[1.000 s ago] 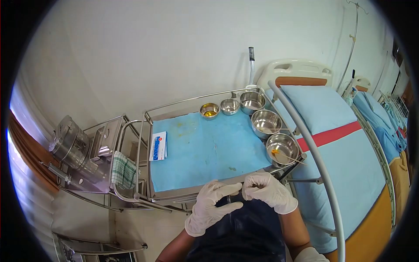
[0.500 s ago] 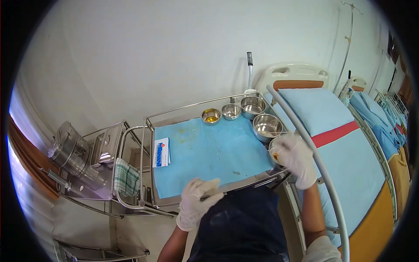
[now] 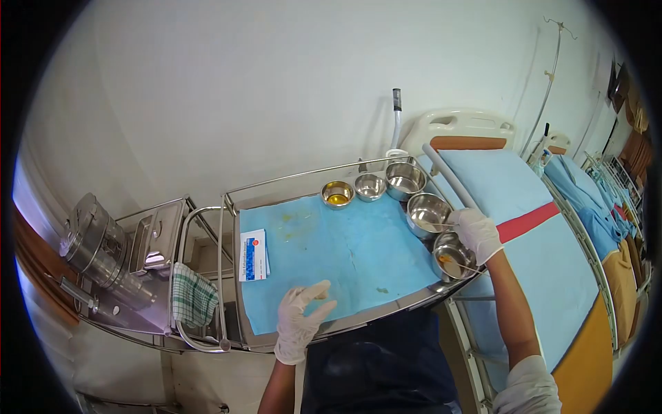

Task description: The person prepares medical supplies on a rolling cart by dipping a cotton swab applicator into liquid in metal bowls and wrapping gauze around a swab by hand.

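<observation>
My left hand [image 3: 302, 319], in a whitish glove, hovers with fingers apart over the front edge of the blue sheet [image 3: 331, 248] on the trolley. At the right side, my gloved right hand [image 3: 477, 234] pinches a thin stick [image 3: 447, 225] that reaches into a steel bowl [image 3: 427, 209]. The stick's far end is hard to make out. Just in front stands another steel bowl [image 3: 453, 265], where a second thin stick [image 3: 470, 267] with an orange-stained tip leans on the rim.
Along the back are a bowl of yellow liquid [image 3: 338, 198], a small bowl [image 3: 370, 187] and a larger bowl [image 3: 405, 181]. A white-and-blue box [image 3: 254, 255] lies left. Bed rails and a bed [image 3: 545, 276] border the right; a side trolley with steel containers [image 3: 96, 228] stands left.
My right hand has moved up from the front bowl to the bowl behind it and taken hold of the stick there. My left hand has shifted slightly left, its fingers still apart.
</observation>
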`<state>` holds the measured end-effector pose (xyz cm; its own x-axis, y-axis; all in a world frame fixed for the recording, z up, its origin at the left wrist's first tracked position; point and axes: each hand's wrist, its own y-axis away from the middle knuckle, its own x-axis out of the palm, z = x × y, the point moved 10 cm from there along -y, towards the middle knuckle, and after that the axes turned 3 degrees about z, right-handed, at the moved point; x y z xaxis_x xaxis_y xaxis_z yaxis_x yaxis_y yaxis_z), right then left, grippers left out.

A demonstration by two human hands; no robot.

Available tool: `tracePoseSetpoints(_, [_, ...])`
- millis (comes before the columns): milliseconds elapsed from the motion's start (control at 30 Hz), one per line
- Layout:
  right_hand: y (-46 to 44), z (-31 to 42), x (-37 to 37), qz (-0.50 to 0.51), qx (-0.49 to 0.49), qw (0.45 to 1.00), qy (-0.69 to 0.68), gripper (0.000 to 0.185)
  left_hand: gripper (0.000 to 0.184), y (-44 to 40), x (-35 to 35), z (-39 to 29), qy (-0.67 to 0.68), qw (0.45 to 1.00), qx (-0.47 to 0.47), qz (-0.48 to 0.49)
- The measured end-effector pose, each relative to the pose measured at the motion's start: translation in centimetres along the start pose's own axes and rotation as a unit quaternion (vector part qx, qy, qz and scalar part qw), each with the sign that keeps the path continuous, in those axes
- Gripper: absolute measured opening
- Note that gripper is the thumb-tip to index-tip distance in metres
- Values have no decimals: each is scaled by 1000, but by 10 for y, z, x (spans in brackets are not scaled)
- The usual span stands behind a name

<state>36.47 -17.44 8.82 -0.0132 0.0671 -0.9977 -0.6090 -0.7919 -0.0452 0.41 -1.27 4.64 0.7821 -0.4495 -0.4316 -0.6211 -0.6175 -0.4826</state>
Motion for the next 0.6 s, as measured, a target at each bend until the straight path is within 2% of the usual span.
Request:
tracePoseSetpoints(67, [-5, 0, 3, 30, 1, 999, 11, 16, 35, -2, 0, -6, 6, 1000, 15, -5])
tracePoseSetpoints(133, [-15, -7, 5, -17, -50, 992, 116, 12, 35, -2, 1, -3, 10, 1000, 8, -9])
tracePoseSetpoints(167, [-15, -4, 2, -17, -55, 992, 116, 12, 35, -2, 2, -1, 16, 1000, 4, -9])
tracePoseSetpoints(233, [-2, -8, -43, -180, -3, 980, 89, 11, 35, -2, 5, 3, 28, 1000, -2, -10])
tracePoseSetpoints(333, [-6, 31, -87, -151, 21, 982, 115, 12, 36, 0, 8, 7, 38, 999, -3, -17])
tracePoseSetpoints(400, [1, 66, -120, -284, -68, 956, -14, 11, 37, -1, 8, 7, 45, 999, 6, -19])
tracePoseSetpoints(500, [-23, 102, -113, -284, -55, 957, -2, 11, 37, 0, 9, 10, 37, 999, -9, -11])
tracePoseSetpoints(567, [-57, 118, -79, -231, -78, 969, 31, 12, 37, 0, 9, 14, 31, 999, -25, -5])
tracePoseSetpoints(600, [-71, 119, -66, -236, -80, 968, 28, 12, 37, 0, 9, 14, 27, 999, -22, -7])
